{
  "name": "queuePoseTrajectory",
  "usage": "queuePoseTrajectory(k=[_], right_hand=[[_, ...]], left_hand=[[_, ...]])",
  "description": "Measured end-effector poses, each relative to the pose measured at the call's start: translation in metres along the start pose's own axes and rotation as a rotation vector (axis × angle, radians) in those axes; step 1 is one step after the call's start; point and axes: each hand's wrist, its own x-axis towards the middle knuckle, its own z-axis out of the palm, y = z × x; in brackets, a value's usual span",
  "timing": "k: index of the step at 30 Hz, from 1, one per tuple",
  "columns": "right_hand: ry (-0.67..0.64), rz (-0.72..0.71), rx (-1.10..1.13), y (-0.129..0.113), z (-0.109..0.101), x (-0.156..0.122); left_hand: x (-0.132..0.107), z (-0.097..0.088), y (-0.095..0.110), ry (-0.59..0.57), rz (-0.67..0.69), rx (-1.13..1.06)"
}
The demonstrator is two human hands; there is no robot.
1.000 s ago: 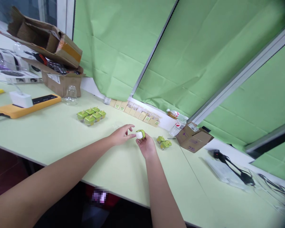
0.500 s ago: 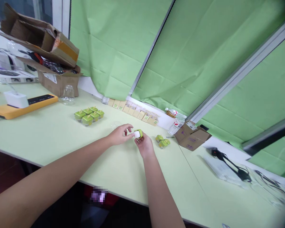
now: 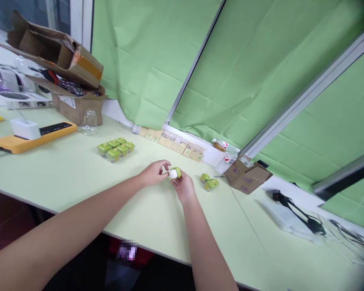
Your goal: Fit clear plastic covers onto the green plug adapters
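Both my hands meet over the pale green table (image 3: 79, 173) around a small green and white plug-like piece (image 3: 174, 173). My right hand (image 3: 184, 186) grips it from below and behind. My left hand (image 3: 153, 172) pinches its white face with thumb and fingertips. A tidy block of several like green pieces (image 3: 115, 148) sits to the left. A few loose green pieces (image 3: 209, 182) lie just right of my hands.
A row of small tan boxes (image 3: 172, 141) lines the back edge under green blinds. A small cardboard box (image 3: 245, 174) and plastic bottles (image 3: 227, 155) stand at the right. An orange power strip (image 3: 33, 135), a glass jar (image 3: 89, 122) and open cartons (image 3: 57, 68) are far left. Black cables (image 3: 300, 212) lie right.
The green and white piece has turned a little in my fingers and shifted slightly left. My hands stay in the same place over the table.
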Motion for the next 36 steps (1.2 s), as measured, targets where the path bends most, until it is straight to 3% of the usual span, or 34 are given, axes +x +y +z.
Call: queuePoseTrajectory(k=[3, 6, 8, 10, 12, 16, 22, 24, 31, 36], right_hand=[[0.032, -0.041, -0.004, 0.0, -0.004, 0.005], [0.094, -0.082, 0.0, 0.001, -0.012, 0.012], [0.118, -0.109, -0.022, 0.001, -0.016, 0.016], [0.151, -0.126, -0.043, 0.002, -0.017, 0.016], [0.199, -0.133, -0.057, 0.002, -0.014, 0.014], [0.22, -0.203, -0.185, 0.002, -0.004, 0.007], [0.119, -0.652, -0.493, -0.005, 0.007, -0.011], [0.076, -0.738, -0.544, -0.01, 0.009, -0.019], [-0.049, -0.796, -0.813, -0.009, 0.007, -0.023], [-0.237, -0.688, -1.051, 0.007, 0.002, -0.009]], left_hand=[[0.002, -0.005, 0.004, 0.065, 0.048, 0.08], [0.006, -0.017, 0.004, 0.244, 0.102, 0.209], [0.01, -0.027, -0.005, 0.366, 0.059, 0.284], [0.012, -0.035, -0.021, 0.404, -0.057, 0.322], [0.014, -0.039, -0.038, 0.369, -0.19, 0.319], [0.011, -0.038, -0.056, 0.163, -0.308, 0.272], [0.003, -0.019, -0.027, -0.075, -0.145, 0.022], [0.0, -0.012, -0.019, -0.149, -0.109, -0.056], [-0.004, -0.007, -0.01, -0.234, -0.06, -0.124], [-0.004, -0.008, -0.007, -0.231, -0.036, -0.158]])
